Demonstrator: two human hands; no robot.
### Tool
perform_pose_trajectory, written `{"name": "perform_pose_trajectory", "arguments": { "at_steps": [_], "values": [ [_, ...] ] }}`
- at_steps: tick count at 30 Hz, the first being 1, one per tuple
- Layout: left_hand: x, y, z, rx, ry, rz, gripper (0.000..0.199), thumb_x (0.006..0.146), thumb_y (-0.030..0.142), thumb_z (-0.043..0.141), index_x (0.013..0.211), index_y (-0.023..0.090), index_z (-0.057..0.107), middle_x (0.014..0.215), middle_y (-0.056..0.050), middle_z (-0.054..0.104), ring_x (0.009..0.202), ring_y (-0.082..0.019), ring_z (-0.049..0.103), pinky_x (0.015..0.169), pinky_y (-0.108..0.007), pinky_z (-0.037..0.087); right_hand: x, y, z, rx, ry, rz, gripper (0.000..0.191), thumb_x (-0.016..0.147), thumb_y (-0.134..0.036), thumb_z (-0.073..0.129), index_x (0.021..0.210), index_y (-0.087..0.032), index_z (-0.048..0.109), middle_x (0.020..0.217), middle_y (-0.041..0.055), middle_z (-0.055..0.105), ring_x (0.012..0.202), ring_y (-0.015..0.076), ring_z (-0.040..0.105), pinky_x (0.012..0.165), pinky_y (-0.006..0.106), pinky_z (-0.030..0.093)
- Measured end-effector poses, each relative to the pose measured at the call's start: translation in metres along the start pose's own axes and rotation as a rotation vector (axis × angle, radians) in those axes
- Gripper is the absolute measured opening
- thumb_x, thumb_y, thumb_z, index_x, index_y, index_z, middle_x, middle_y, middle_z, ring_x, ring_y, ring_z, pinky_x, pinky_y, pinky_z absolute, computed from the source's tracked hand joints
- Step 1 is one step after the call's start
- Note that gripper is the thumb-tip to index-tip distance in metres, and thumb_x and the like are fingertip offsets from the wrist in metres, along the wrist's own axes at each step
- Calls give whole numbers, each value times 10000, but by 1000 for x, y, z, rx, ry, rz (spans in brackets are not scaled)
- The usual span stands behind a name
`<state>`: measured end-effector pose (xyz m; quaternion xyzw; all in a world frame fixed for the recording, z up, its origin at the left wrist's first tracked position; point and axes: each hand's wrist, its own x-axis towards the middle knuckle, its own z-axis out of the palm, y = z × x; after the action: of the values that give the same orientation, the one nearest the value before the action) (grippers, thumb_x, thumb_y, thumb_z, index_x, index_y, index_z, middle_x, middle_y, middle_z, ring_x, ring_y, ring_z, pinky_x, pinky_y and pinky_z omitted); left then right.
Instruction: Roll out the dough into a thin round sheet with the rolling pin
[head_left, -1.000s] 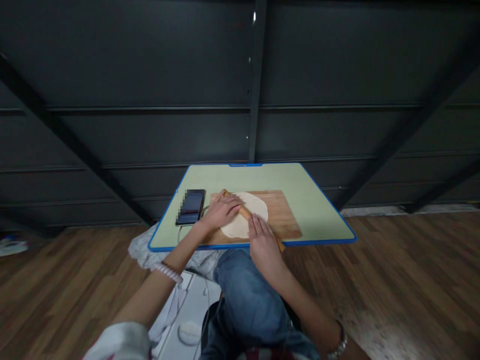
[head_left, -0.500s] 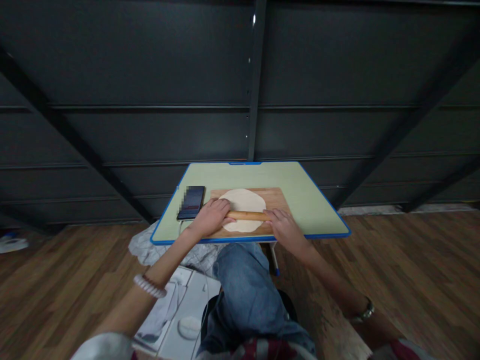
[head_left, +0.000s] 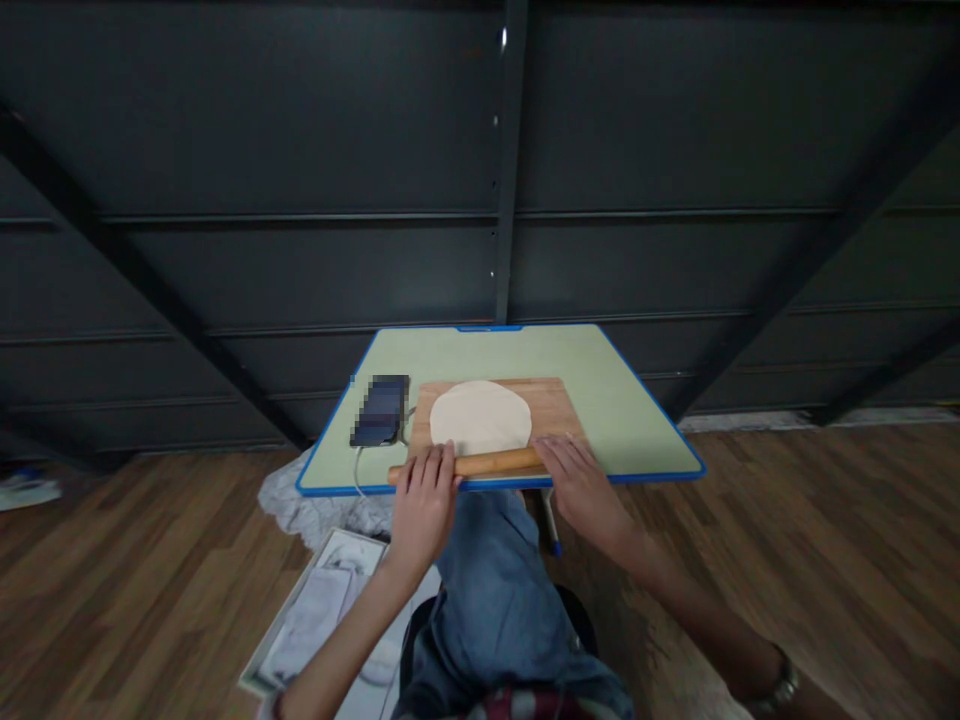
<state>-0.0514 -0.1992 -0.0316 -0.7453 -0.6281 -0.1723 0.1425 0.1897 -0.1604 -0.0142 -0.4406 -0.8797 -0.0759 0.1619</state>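
Observation:
A wooden rolling pin lies crosswise near the front edge of a wooden board. My left hand is closed over its left part, with the pin's end sticking out beyond my fingers. Over the right end, my right hand rests with its fingers curled, hiding that tip. Just behind the pin, a flat, pale, rounded sheet of dough is spread on the board. The pin sits at or just in front of the dough's near edge.
The board is on a small pale green table with a blue rim. A phone with a white cable lies left of the board. Below left, an open white box holds papers. Dark panels rise behind the table.
Both hands have drawn the rolling pin toward me, from across the dough to the board's front edge. My left hand has shifted its hold, and the pin's left end now shows.

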Motion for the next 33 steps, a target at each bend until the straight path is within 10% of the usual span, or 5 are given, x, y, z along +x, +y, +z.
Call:
{"name": "perform_pose_trajectory", "arguments": {
  "at_steps": [7,23,33],
  "values": [
    [18,8,4,-23,1,-50,855,849,624,374,1445,31,220,1450,-256,332,1361,-382,271,1080,-530,255,20,3,9,10,59,14,580,933,-358,391,1415,-43,320,1466,168,360,1385,235,239,1121,441,250],
    [153,-48,41,-151,-318,-144,742,918,585,118,1396,74,365,1474,-177,329,1386,-304,249,1088,-527,259,162,63,43,-6,-197,21,491,999,-349,216,1277,-84,523,1332,173,529,1299,228,404,1073,392,277],
    [204,-63,53,-11,22,-127,491,955,348,213,996,114,643,1089,-156,656,1110,-255,555,968,-419,381,215,77,54,14,-152,218,488,1004,-375,207,1116,-97,591,1109,174,656,1028,227,604,888,315,406]
  ]
}}
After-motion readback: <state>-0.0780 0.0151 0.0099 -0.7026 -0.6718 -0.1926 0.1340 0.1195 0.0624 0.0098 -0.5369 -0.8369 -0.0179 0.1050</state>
